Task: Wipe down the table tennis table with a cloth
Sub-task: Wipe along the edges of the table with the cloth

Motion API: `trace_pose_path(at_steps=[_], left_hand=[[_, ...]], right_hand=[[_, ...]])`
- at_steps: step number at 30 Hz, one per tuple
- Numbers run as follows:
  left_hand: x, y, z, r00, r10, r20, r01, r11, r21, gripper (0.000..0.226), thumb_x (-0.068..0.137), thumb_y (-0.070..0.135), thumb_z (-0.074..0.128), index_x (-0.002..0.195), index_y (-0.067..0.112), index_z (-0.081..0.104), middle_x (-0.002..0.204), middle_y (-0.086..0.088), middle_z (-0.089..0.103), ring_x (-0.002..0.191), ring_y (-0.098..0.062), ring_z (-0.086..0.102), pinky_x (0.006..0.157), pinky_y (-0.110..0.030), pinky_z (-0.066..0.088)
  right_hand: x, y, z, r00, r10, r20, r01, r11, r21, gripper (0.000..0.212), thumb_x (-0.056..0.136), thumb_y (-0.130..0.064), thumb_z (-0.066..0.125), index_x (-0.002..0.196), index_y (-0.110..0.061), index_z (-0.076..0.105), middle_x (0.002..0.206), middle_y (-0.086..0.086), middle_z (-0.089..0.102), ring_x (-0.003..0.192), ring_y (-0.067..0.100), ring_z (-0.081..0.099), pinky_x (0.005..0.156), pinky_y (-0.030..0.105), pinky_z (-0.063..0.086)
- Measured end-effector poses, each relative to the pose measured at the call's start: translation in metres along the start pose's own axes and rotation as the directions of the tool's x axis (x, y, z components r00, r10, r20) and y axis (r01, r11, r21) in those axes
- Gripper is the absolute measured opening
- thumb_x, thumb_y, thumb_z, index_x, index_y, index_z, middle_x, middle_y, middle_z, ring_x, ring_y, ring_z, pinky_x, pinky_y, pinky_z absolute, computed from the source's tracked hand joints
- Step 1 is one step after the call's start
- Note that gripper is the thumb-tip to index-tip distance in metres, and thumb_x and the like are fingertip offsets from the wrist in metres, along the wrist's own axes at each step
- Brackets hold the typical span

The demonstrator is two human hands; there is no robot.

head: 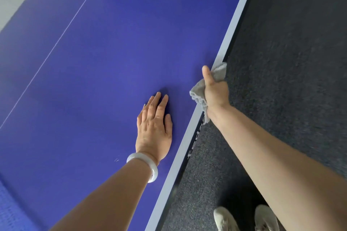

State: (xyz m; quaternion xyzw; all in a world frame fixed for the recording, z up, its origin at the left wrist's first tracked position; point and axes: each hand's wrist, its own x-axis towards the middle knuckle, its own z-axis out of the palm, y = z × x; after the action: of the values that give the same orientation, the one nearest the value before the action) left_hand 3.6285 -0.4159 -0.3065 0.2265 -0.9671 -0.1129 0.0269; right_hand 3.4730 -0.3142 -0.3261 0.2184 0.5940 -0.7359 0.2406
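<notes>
The blue desk (112,62) fills the left and middle of the frame, running diagonally from lower left to upper right. A thin white line (62,33) crosses its upper left part, and a pale border (231,30) runs along its right edge. The left hand (154,129) lies palm-down on the blue surface just below the centre of the frame, close to that border. Its fingers (155,103) are released and straight, flat on the desk and pointing toward the top of the frame. A pale bracelet (148,165) sits on that wrist. The right hand (216,92), right of centre, is clenched around a grey cloth (199,93) at the desk's edge, with the thumb (206,75) pointing up. The cloth lies against the pale border. One bunched end sticks out above the fist and another hangs below it, over the dark side of the desk. White lettering (195,140) shows on that side, partly blurred. Dark carpet (291,62) covers the right of the frame. Two light shoes (225,219) stand on it at the bottom right, partly hidden behind the right forearm.
</notes>
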Motion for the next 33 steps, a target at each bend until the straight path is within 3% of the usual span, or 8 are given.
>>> trace_pose_path(at_steps=[4, 6, 9, 19, 23, 26, 29, 33], left_hand=[[0.0, 0.0, 0.001, 1.0, 0.002, 0.0, -0.002, 1.0, 0.01, 0.05, 0.103, 0.026, 0.036, 0.153, 0.025, 0.029, 0.161, 0.007, 0.021, 0.149, -0.015, 0.015, 0.122, -0.032, 0.007], [-0.001, 0.0, 0.001, 1.0, 0.012, -0.004, -0.012, 1.0, 0.016, 0.05, 0.103, 0.024, 0.037, 0.152, 0.022, 0.031, 0.161, 0.004, 0.023, 0.148, -0.017, 0.017, 0.122, -0.034, 0.009], [-0.001, 0.0, 0.0, 1.0, 0.024, 0.005, -0.024, 0.999, 0.028, 0.05, 0.103, 0.028, 0.03, 0.152, 0.02, 0.031, 0.161, 0.002, 0.023, 0.149, -0.018, 0.016, 0.122, -0.035, 0.01], [0.0, 0.001, -0.001, 0.999, 0.049, -0.002, -0.048, 0.997, 0.061, 0.052, 0.1, 0.028, 0.027, 0.15, 0.015, 0.035, 0.158, -0.004, 0.03, 0.147, -0.021, 0.022, 0.122, -0.034, 0.009], [0.001, 0.005, -0.003, 0.999, 0.047, 0.014, -0.048, 0.996, 0.08, 0.052, 0.099, 0.025, 0.029, 0.147, 0.011, 0.041, 0.155, -0.007, 0.036, 0.144, -0.026, 0.029, 0.12, -0.043, 0.02], [0.002, 0.006, -0.005, 0.998, 0.043, 0.037, -0.046, 0.994, 0.1, 0.052, 0.097, 0.025, 0.029, 0.144, 0.009, 0.045, 0.151, -0.01, 0.041, 0.14, -0.029, 0.034, 0.115, -0.046, 0.026], [0.015, 0.007, -0.011, 0.996, 0.077, 0.034, -0.08, 0.99, 0.115, 0.048, 0.095, 0.025, 0.032, 0.133, 0.006, 0.055, 0.138, -0.013, 0.05, 0.119, -0.035, 0.047, 0.1, -0.051, 0.041], [0.074, 0.031, -0.016, 0.996, 0.089, -0.017, -0.089, 0.996, 0.025, 0.036, 0.096, 0.02, 0.039, 0.122, 0.005, 0.06, 0.129, -0.013, 0.053, 0.108, -0.035, 0.051, 0.095, -0.048, 0.042]], right_hand=[[-0.032, 0.024, 0.001, 0.997, 0.041, -0.066, -0.038, 0.998, 0.045, 0.059, 0.087, -0.056, 0.068, 0.118, -0.006, 0.061, 0.107, 0.007, 0.072, 0.094, 0.017, 0.071, 0.079, 0.024, 0.056], [-0.066, 0.055, -0.001, 0.998, 0.045, -0.046, -0.043, 0.998, 0.043, 0.045, 0.088, -0.05, 0.068, 0.111, -0.012, 0.063, 0.101, 0.004, 0.073, 0.085, 0.008, 0.071, 0.066, 0.014, 0.052], [-0.098, 0.079, -0.005, 0.997, 0.082, 0.007, -0.082, 0.996, 0.044, 0.026, 0.09, -0.041, 0.069, 0.099, -0.017, 0.064, 0.093, 0.002, 0.074, 0.081, 0.008, 0.072, 0.068, 0.016, 0.053], [0.004, -0.006, -0.002, 0.998, 0.059, 0.019, -0.059, 0.998, 0.023, 0.04, 0.086, -0.05, 0.072, 0.083, -0.012, 0.056, 0.068, 0.001, 0.06, 0.056, 0.013, 0.06, 0.061, 0.025, 0.05], [0.009, -0.004, -0.01, 0.995, 0.043, 0.089, -0.045, 0.999, 0.02, 0.037, 0.086, -0.047, 0.073, 0.073, -0.017, 0.056, 0.051, -0.008, 0.058, 0.047, 0.008, 0.059, 0.053, 0.02, 0.049], [0.01, -0.005, -0.01, 0.992, 0.026, 0.123, -0.031, 0.999, 0.034, 0.039, 0.087, -0.045, 0.072, 0.066, -0.018, 0.053, 0.054, -0.003, 0.056, 0.05, 0.012, 0.057, 0.063, 0.029, 0.051], [0.007, -0.007, -0.011, 0.976, -0.022, 0.216, 0.006, 0.997, 0.072, 0.058, 0.093, -0.038, 0.066, 0.042, -0.018, 0.047, 0.04, 0.003, 0.047, 0.035, 0.015, 0.045, 0.047, 0.024, 0.042], [0.005, -0.016, -0.01, 0.996, 0.037, 0.085, -0.04, 0.999, 0.032, 0.042, 0.084, -0.046, 0.074, 0.07, -0.011, 0.055, 0.058, 0.004, 0.057, 0.052, 0.017, 0.054, 0.055, 0.028, 0.045]])
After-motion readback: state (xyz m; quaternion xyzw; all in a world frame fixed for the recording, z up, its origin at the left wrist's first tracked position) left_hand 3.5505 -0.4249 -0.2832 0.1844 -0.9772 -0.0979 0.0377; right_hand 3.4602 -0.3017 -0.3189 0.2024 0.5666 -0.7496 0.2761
